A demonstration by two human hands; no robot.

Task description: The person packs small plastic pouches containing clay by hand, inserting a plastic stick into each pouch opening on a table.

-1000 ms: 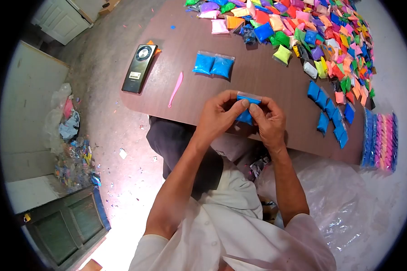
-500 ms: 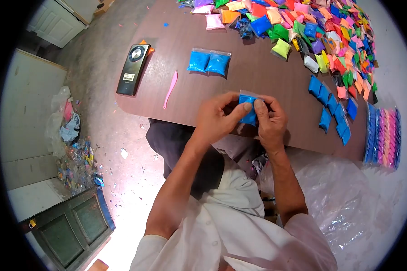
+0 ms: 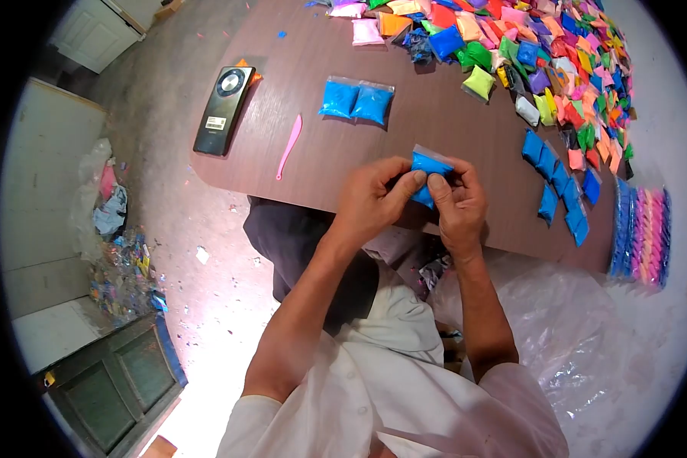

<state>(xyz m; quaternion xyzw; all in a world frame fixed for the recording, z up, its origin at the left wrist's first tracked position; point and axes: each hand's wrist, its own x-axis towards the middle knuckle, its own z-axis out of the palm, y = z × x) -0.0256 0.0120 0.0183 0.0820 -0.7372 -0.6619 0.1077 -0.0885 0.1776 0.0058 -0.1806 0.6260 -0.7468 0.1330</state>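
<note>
Between my two hands, just over the table's near edge, is a small clear packet of blue material (image 3: 429, 163). My left hand (image 3: 375, 191) pinches its left side, and my right hand (image 3: 459, 204) grips the right, with both thumbs on its front. Its lower part is partly covered by my fingers. Beyond my hands, a pair of blue packets (image 3: 356, 101) lies side by side on the table. Off to the right, several more blue packets (image 3: 559, 180) rest in a slanted group.
A pink plastic knife-like tool (image 3: 289, 147) and a phone (image 3: 224, 111) lie on the left of the brown table (image 3: 282, 69). A large heap of coloured packets (image 3: 542, 61) covers the far right. Strips of packets (image 3: 640, 235) stand by the right edge.
The held packet has shifted slightly right, and my thumbs sit closer together and lower on it. The whole view has moved a little.
</note>
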